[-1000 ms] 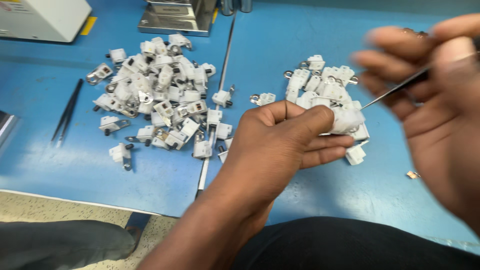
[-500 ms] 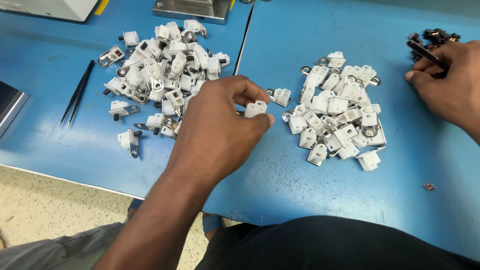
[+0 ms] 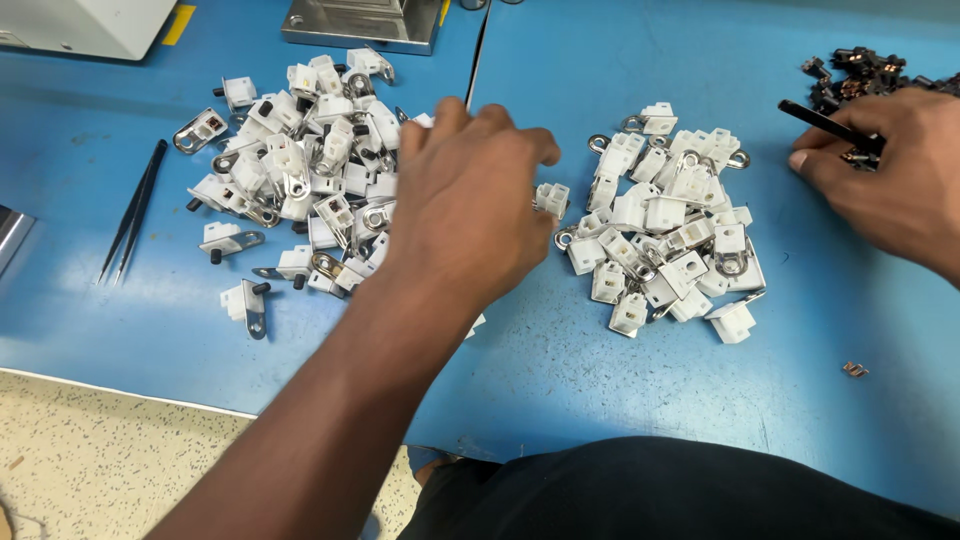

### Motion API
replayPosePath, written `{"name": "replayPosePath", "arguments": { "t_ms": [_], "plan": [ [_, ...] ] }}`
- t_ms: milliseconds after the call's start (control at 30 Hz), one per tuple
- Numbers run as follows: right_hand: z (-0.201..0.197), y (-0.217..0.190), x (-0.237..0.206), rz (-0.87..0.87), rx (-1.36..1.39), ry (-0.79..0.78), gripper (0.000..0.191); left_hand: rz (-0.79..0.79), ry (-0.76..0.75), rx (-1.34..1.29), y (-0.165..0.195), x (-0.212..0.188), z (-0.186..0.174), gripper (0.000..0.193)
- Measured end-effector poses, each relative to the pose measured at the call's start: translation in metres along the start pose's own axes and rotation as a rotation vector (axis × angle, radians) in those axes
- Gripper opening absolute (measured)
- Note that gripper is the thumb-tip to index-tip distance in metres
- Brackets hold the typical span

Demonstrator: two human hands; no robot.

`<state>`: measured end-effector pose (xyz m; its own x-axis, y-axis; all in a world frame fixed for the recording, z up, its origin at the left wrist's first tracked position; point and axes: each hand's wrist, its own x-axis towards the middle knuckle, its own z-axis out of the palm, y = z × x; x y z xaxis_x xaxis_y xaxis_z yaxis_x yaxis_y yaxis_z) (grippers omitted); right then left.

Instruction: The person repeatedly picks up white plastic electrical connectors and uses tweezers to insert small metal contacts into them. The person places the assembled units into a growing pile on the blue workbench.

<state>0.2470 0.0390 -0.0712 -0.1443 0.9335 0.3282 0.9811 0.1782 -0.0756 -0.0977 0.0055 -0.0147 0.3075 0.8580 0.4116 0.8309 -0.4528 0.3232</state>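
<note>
The blue table (image 3: 620, 400) is strewn with two heaps of white clips (image 3: 300, 170) (image 3: 670, 240). The left heap is partly hidden by the left hand (image 3: 465, 205), fingers spread, grip unclear. A black tool (image 3: 825, 125) is pinched by the right hand (image 3: 885, 170) beside dark parts (image 3: 850, 70); tweezers (image 3: 132, 212) lie apart.

Two heaps of white parts (image 3: 300, 170) (image 3: 670, 235), one black tweezers (image 3: 132, 212), two hands (image 3: 470, 200) (image 3: 890, 175).
</note>
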Motion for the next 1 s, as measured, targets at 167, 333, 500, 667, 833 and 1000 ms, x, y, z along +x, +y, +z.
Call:
{"name": "replayPosePath", "arguments": {
  "t_ms": [167,333,500,667,833,1000],
  "plan": [
    [-0.029,-0.047,-0.032,0.252,-0.099,-0.139,0.020,-0.233,-0.295,-0.005,0.007,0.010,0.000,0.022],
    [-0.051,-0.075,-0.034,0.477,0.292,-0.162,0.019,-0.460,-0.225,-0.517,0.022,-0.001,-0.017,0.023],
    [-0.095,-0.098,-0.029,0.380,1.106,-0.066,0.021,-0.463,-0.297,-0.892,0.053,-0.020,-0.025,0.026],
    [-0.106,-0.143,-0.054,0.200,0.747,0.007,0.023,-0.478,-0.359,-1.029,0.068,-0.027,-0.030,0.029],
    [-0.110,-0.151,-0.068,-0.031,0.589,0.030,0.017,-0.485,-0.403,-0.911,0.070,-0.032,-0.037,0.027],
    [-0.110,-0.144,-0.073,-0.243,0.441,0.030,0.018,-0.592,-0.446,-0.765,0.073,-0.037,-0.039,0.027]
  ]
}}
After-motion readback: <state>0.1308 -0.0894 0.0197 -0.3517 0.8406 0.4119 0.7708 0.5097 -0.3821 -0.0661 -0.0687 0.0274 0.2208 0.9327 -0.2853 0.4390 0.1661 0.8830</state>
